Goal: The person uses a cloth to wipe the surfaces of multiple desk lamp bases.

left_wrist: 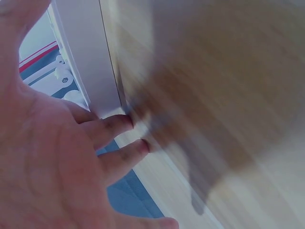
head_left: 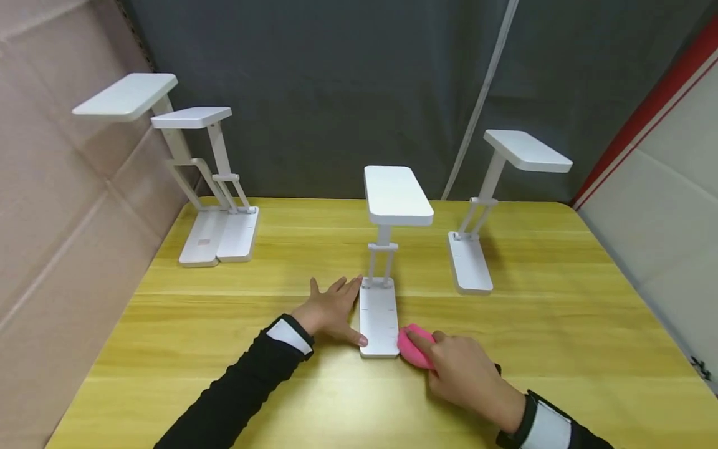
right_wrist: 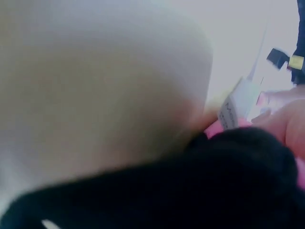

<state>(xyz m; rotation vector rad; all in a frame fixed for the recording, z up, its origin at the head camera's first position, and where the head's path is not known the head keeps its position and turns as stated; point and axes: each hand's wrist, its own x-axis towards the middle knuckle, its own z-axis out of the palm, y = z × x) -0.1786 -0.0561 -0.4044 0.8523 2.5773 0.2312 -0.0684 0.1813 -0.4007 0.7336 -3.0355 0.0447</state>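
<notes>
A white folding desk lamp (head_left: 379, 318) stands upright at the middle of the table, its flat head (head_left: 397, 194) raised on a jointed arm. My left hand (head_left: 331, 308) lies along the left side of its base, fingers spread, with the thumb tip at the front left edge. The left wrist view has the base's side (left_wrist: 86, 52) close to those fingers (left_wrist: 124, 160). With my right hand (head_left: 462, 368) I grip a soft pink pad (head_left: 415, 347) against the base's right side, near the front corner. A white label (right_wrist: 229, 110) sticks out from the pad in the right wrist view.
Two more white lamps (head_left: 126, 96) (head_left: 238, 234) stand side by side at the back left. Another lamp (head_left: 471, 265) is at the back right. A dark curtain (head_left: 314, 93) hangs behind the wooden table (head_left: 185, 349), with pale walls at both sides.
</notes>
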